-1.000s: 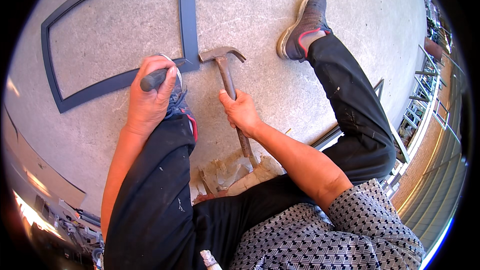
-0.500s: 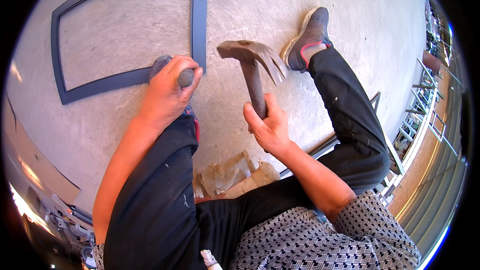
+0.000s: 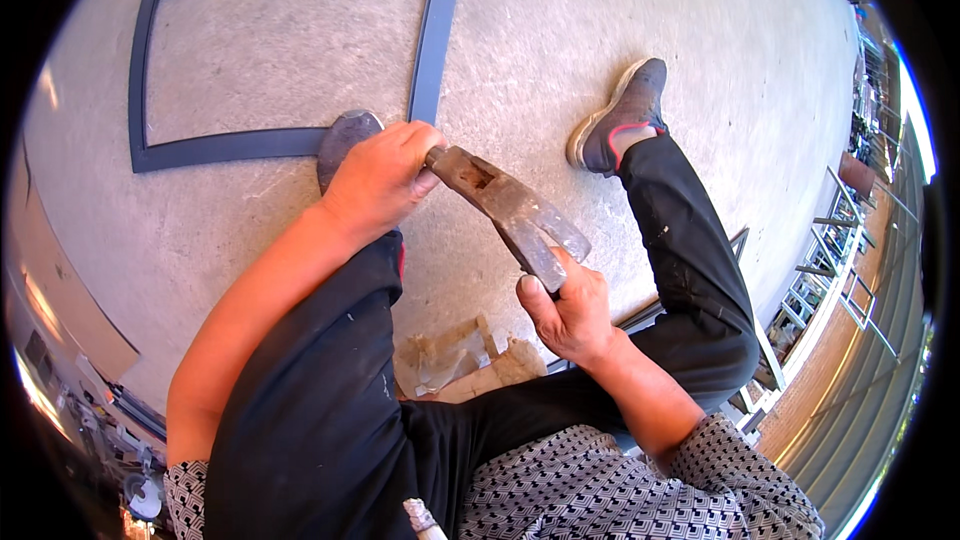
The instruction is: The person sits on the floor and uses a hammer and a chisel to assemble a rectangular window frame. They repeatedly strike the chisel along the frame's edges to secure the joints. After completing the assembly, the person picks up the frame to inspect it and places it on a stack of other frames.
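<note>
My right hand (image 3: 572, 318) is closed round the handle of a worn claw hammer (image 3: 500, 202). Its claws point back toward that hand, and its striking face is against or just above the top of my left fist. My left hand (image 3: 378, 178) is wrapped round a grey rod whose round end showed earlier; the fist and hammer hide it now. Below that hand lies the near right corner of a dark grey four-sided frame (image 3: 240, 144), flat on the floor; the corner itself is hidden. My left shoe (image 3: 345, 138) overlaps the frame's near bar.
My right shoe (image 3: 622, 115) stands on the concrete floor (image 3: 530, 30) to the right. Torn brown cardboard or paper (image 3: 470, 355) lies between my legs. Metal frames and bars (image 3: 835, 260) are stacked along the far right, with more clutter at the lower left.
The hammer has swung down and left from its raised position onto or near the rod's end. The view has shifted a little, so the frame appears further right.
</note>
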`<state>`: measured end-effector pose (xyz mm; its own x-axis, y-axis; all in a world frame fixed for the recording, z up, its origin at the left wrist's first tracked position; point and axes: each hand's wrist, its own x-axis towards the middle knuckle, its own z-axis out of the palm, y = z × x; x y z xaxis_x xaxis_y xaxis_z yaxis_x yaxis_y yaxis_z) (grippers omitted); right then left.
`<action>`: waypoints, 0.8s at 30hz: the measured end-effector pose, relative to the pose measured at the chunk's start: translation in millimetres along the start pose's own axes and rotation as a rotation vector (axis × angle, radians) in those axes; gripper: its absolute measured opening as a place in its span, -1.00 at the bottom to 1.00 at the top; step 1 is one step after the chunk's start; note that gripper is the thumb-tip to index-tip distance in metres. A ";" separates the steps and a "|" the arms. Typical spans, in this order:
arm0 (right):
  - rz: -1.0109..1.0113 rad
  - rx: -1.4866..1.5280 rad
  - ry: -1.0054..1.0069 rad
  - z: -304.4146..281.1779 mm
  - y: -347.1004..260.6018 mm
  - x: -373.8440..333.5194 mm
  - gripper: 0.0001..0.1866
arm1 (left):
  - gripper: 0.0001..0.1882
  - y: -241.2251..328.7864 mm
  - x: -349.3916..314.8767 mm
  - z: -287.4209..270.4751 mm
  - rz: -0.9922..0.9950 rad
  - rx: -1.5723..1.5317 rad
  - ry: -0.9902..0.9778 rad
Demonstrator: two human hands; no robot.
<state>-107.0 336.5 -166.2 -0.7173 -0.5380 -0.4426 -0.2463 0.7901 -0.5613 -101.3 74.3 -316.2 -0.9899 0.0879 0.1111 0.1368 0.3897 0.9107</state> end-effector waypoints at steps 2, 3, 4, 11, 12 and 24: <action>-0.010 0.025 0.042 -9.1 -12.3 1.9 -0.56 | -0.74 -1.6 -1.2 0.8 -0.009 0.005 -0.005; -0.059 0.025 0.097 -14.0 -21.1 4.3 -0.58 | -0.74 -1.3 -2.1 1.3 -0.005 0.011 0.009; -0.109 0.027 0.152 -15.8 -25.1 5.6 -0.59 | -0.74 -1.0 -2.9 1.9 -0.001 0.016 0.023; -0.214 -0.064 0.216 2.7 7.0 -16.9 -0.73 | -0.75 3.2 2.4 0.3 0.009 0.028 0.001; -0.126 -0.154 0.025 -0.1 9.4 -7.9 -0.59 | -0.76 2.5 1.7 0.5 -0.005 0.025 -0.011; 0.117 0.115 0.221 -4.7 8.0 0.1 -0.69 | -0.80 -11.3 -23.0 -0.3 -0.463 -0.299 0.316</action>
<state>-112.1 344.2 -167.5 -0.8645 -0.3581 -0.3526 -0.0868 0.7975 -0.5970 -80.1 67.7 -329.0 -0.9132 -0.3213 -0.2507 -0.2793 0.0456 0.9591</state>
